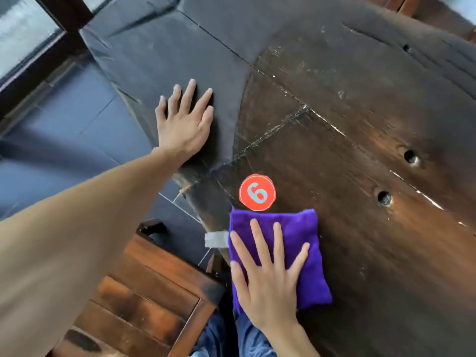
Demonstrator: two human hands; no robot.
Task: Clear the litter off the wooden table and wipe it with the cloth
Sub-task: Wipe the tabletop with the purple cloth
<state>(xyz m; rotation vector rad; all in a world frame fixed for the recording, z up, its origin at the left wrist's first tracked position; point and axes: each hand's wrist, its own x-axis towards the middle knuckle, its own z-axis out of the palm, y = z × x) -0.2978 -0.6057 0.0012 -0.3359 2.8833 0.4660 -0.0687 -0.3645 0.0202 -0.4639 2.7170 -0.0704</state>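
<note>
A folded purple cloth [296,233] lies on the dark round wooden table [360,176] near its front left edge. My right hand [268,276] lies flat on the cloth with its fingers spread and straight. Just beyond the cloth, a round red sticker with the number 6 [257,192] is stuck to the tabletop. My left hand [184,124] is stretched out to the left of the table, fingers straight and spread, over a dark grey surface beside the table's rim. No litter shows on the visible part of the table.
A wooden slatted chair [144,292] stands at the lower left, close to the table's edge. A white tag [216,239] sticks out at the rim beside the cloth. The tabletop has holes [409,156] and pale cracks. Grey floor tiles [64,119] and a window lie to the left.
</note>
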